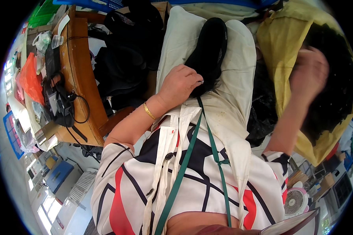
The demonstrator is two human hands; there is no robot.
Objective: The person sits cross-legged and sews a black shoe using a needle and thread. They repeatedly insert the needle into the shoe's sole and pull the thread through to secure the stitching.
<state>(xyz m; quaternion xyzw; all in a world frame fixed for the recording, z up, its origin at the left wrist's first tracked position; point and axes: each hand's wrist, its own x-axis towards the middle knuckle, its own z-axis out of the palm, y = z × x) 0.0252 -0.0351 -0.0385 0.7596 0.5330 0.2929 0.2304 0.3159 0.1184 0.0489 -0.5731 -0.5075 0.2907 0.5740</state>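
Cream apron (239, 58) underneath, left hand (179, 84) pinches black hair bundle (208, 47).

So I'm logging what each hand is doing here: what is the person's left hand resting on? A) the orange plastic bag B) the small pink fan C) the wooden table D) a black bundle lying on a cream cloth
D: the left hand lies on the lower end of the black bundle stretched along the cream cloth, apart from the wooden table.
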